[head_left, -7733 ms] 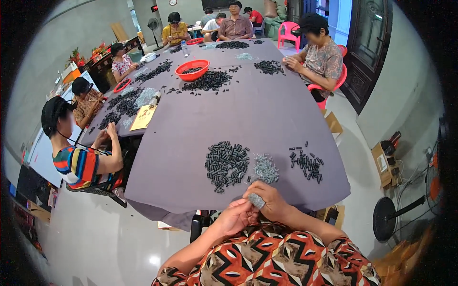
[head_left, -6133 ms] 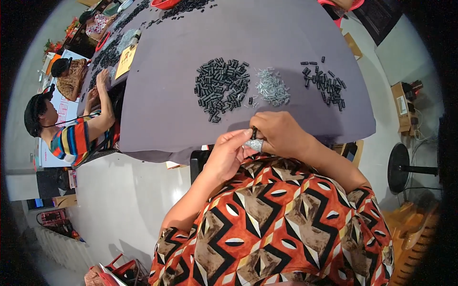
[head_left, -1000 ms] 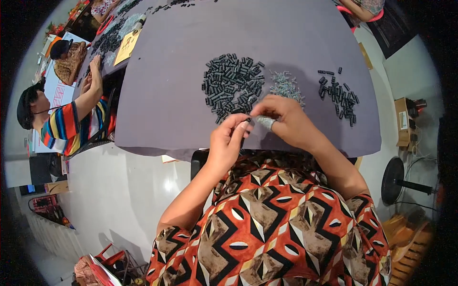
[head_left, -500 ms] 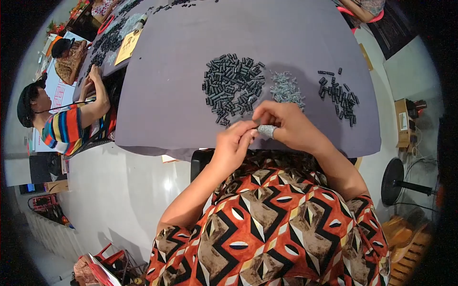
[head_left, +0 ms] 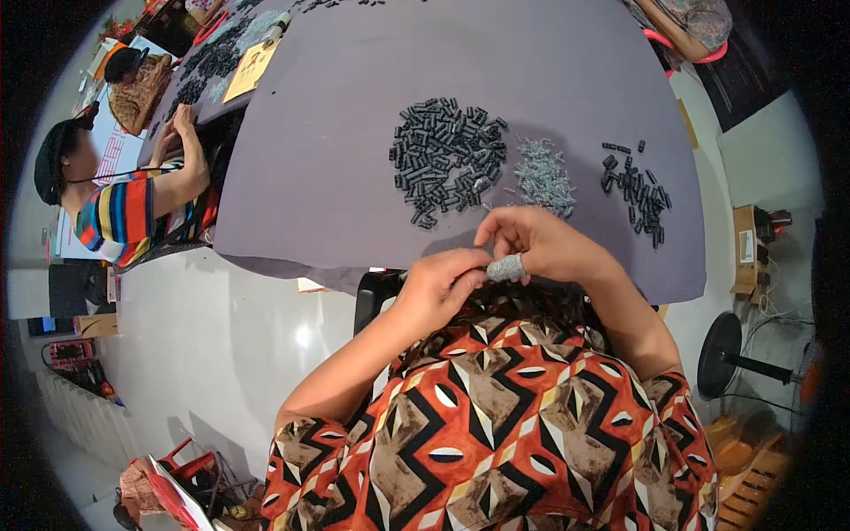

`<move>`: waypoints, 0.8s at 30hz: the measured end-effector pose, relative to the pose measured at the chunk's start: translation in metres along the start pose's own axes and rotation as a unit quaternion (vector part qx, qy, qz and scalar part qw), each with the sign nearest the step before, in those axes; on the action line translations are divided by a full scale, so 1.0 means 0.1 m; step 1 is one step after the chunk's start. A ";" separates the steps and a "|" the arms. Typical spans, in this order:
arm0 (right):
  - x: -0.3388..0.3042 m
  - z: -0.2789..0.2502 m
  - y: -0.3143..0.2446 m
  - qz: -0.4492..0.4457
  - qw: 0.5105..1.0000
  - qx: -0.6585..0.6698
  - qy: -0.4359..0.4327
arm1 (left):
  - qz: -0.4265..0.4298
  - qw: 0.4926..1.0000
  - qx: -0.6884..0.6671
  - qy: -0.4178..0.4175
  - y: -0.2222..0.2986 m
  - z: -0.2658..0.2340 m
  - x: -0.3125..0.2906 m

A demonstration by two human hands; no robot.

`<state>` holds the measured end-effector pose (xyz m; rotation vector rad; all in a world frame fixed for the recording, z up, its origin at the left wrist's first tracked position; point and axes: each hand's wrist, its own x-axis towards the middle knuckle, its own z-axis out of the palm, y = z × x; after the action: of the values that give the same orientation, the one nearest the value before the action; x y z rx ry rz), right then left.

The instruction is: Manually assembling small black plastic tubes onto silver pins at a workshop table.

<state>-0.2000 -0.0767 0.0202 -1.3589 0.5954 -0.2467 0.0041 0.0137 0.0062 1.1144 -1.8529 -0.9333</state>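
My left hand (head_left: pixel 440 281) is closed, thumb and fingertips pinched together at the table's near edge. Against it is my right hand (head_left: pixel 547 248), its fingers curled inward. A grey, rough-textured wrap (head_left: pixel 506 268) seems to cover my right thumb, and its tip meets the left fingertips. Whatever small thing lies between the hands is hidden. Just beyond them lies a big heap of short black cylindrical pieces (head_left: pixel 443 155). Right of that heap is a pile of tiny silvery-clear pieces (head_left: pixel 544 177), nearest to my right hand. A smaller scatter of black pieces (head_left: pixel 639 190) lies farther right.
A grey cloth covers the table (head_left: pixel 319 168). At the left, a person in a striped shirt (head_left: pixel 133 212) works beside more black pieces (head_left: pixel 217 57) and a yellow card (head_left: pixel 251 69). Another person's arm (head_left: pixel 668 26) rests at the far right corner. A black fan (head_left: pixel 719 354) stands right.
Both hands have shifted slightly down and right in the picture, still pressed together. The view has tilted a little, so the heaps sit slightly farther right.
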 end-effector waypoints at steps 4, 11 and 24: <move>0.06 0.07 -0.01 0.016 1.000 0.020 -0.007 | -0.015 0.999 -0.019 0.035 -0.02 -0.04 -0.09; 0.38 0.07 -0.15 -0.160 0.891 -0.360 0.225 | -0.123 0.981 -0.075 0.126 -0.09 -0.17 -0.12; 0.53 -0.13 -0.27 -0.124 0.813 -0.510 0.252 | -0.148 0.972 -0.120 0.136 -0.16 -0.15 -0.11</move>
<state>-0.1585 -0.1192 0.0312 -2.4629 1.0780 -0.5580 0.0268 0.0152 -0.0040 1.3154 -1.3373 -1.0782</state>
